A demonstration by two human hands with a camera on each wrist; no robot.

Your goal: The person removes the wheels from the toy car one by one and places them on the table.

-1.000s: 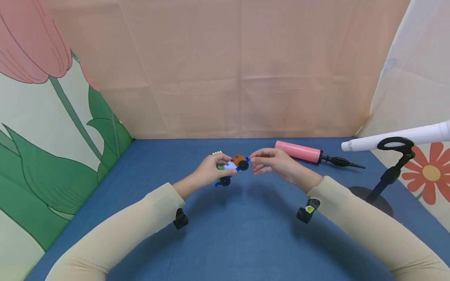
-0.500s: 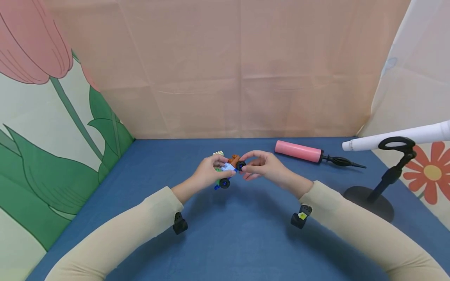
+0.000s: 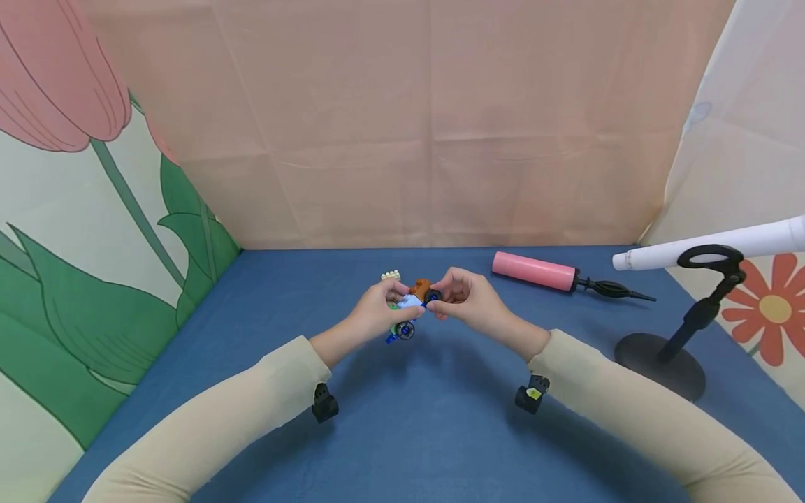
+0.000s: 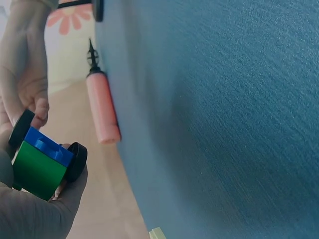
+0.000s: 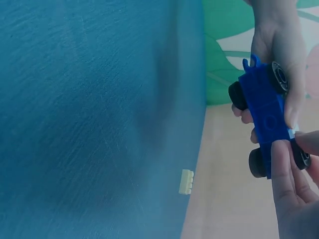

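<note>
Above the table, my left hand [image 3: 367,314] grips a toy car of building blocks by its sides, thumb nearest me. Light blue [image 3: 410,301], brown [image 3: 420,287] and green blocks [image 4: 37,171] sit on its blue chassis [image 5: 269,112], which has black wheels and a small hook at one end. My right hand [image 3: 476,302] pinches a wheel [image 5: 301,155] at the car's right end between thumb and fingers. In the right wrist view the underside of the car shows, with right-hand fingers lying against it. My palms hide parts of the blocks.
A cream studded block [image 3: 390,275] lies on the blue table [image 3: 402,433] behind my left hand. At the back right rests a pink hand pump [image 3: 534,271] with a black nozzle. Farther right, a black stand [image 3: 679,335] has a white roll [image 3: 711,244] by its top.
My right hand has moved left from the hook at the car's end onto the wheel there, and now pinches it. My left hand keeps its grip on the car with little shift.
</note>
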